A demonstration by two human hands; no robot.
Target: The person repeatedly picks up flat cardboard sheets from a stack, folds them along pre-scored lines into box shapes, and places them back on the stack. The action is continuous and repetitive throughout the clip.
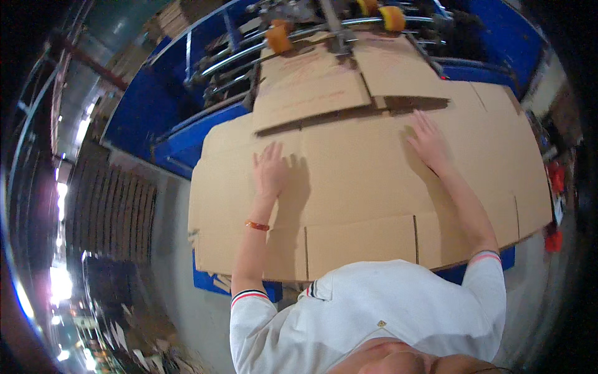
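Note:
A large flat brown cardboard sheet (361,181), cut and creased as an unfolded box, lies on top of a stack on a blue table. My left hand (269,169) rests flat on it, fingers spread, left of the middle. My right hand (427,141) lies flat on it too, farther up and to the right, close to the sheet's far edge. Neither hand grips anything. Beyond the sheet, more cardboard blanks (311,87) lie partly under a machine's rollers.
A blue machine (187,140) with metal rods and orange rollers (278,35) stands at the far side. Stacks of flat cardboard (112,212) stand on the floor at the left. Red objects (554,240) sit at the right edge. Grey floor (171,249) shows at the lower left.

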